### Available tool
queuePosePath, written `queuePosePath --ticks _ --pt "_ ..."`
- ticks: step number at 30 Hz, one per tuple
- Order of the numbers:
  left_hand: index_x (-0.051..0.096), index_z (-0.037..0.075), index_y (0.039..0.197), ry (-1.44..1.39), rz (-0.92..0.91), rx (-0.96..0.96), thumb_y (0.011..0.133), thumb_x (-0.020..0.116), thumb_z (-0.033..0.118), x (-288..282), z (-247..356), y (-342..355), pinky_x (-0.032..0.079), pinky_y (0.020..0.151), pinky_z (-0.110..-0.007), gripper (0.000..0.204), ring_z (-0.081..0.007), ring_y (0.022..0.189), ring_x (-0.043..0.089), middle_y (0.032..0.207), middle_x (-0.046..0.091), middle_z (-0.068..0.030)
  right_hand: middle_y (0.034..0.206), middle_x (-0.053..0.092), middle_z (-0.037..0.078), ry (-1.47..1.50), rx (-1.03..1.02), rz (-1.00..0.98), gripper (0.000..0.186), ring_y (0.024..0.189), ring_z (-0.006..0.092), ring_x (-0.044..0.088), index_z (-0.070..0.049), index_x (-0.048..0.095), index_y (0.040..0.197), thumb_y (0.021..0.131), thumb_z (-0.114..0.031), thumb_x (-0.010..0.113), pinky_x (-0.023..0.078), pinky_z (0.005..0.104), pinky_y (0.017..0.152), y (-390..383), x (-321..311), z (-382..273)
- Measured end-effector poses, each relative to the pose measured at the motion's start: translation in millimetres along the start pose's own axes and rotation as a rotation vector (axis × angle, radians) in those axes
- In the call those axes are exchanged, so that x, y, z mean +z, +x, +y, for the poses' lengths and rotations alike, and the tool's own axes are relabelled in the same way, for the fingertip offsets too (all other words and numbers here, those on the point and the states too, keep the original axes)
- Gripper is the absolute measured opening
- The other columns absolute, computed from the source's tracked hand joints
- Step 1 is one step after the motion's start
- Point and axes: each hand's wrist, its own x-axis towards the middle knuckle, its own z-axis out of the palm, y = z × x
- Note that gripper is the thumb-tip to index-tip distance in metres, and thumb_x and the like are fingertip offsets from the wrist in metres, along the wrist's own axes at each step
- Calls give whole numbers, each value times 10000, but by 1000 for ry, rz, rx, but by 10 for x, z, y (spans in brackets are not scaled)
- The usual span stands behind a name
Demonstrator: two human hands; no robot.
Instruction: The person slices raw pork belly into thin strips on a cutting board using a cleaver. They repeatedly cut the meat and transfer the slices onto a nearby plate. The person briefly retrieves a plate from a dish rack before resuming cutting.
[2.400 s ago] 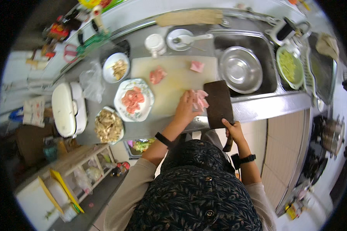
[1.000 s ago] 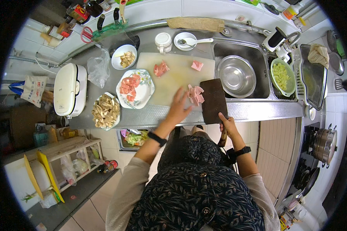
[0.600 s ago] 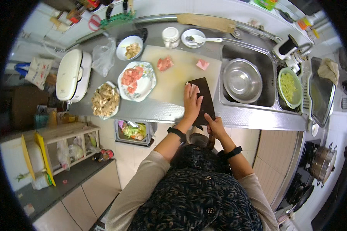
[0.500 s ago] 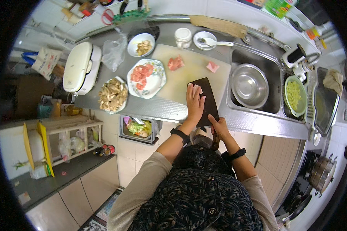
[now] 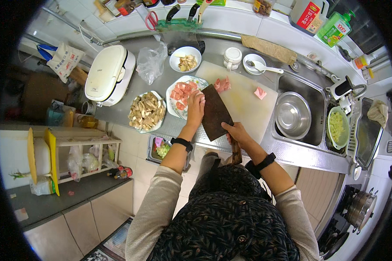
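Note:
My right hand (image 5: 238, 134) grips the handle of a dark, broad-bladed cleaver (image 5: 215, 114), tilted beside the plate. My left hand (image 5: 196, 108) is at the blade's left edge, over the right side of a white plate (image 5: 173, 108). Its fingers are bent and close together; whatever is in them is hidden. Cut pink meat pieces (image 5: 181, 92) lie on the plate. On the pale cutting board (image 5: 252, 114) sit a larger meat chunk (image 5: 223, 84), partly behind the cleaver, and a small pale-pink piece (image 5: 260, 93).
Left of the plate is a dish of sliced mushrooms (image 5: 147, 111); behind it, a bowl of pale pieces (image 5: 187, 63). A lidded white cooker (image 5: 106, 74) stands farther left. Rightward are a sink with a steel bowl (image 5: 293, 115) and a green basket (image 5: 336, 126). A waste bin (image 5: 151, 152) stands below the counter.
Both hands and the cleaver have moved left from over the board's front edge to the plate. The meat pieces that showed under my left fingers on the blade are out of sight there.

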Motion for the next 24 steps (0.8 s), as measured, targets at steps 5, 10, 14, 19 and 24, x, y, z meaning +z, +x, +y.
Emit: queuePosePath --ticks 5,10,14,19,24 --pt "539 25 1017 -265 -126 -138 942 440 194 -92 -239 47 377 934 -374 210 -332 1051 499 1113 524 -174 513 457 38 -75 -12 76 318 377 154 448 -51 488 700 832 -289 654 374 301 353 -37 -116 -36" --pt "553 -5 1007 -902 71 -451 979 371 270 -127 -159 38 439 777 -331 331 -271 919 547 1017 572 -163 453 470 46 -142 -42 118 408 355 160 457 -21 524 592 850 -323 621 356 309 357 -179 -244 -56" --pt "585 33 1059 -278 -122 -383 915 483 236 -353 -256 -19 434 834 -356 269 -246 959 553 1037 576 -140 449 473 40 -219 -92 190 419 355 155 463 -21 520 576 853 -320 618 366 301 363 -314 -336 -4" --pt "595 41 933 8 -153 -72 790 581 62 -412 -128 -86 439 761 -406 146 -312 911 535 925 558 -144 455 472 30 -246 -122 304 384 365 139 467 -16 553 645 847 -333 629 373 285 370 -535 -464 95" --pt "589 46 969 -68 -208 -63 786 586 50 -317 103 206 433 777 -405 182 -313 907 535 974 563 -136 473 472 21 -155 -44 410 404 382 118 462 -21 533 612 852 -332 628 376 274 377 -744 -666 151"
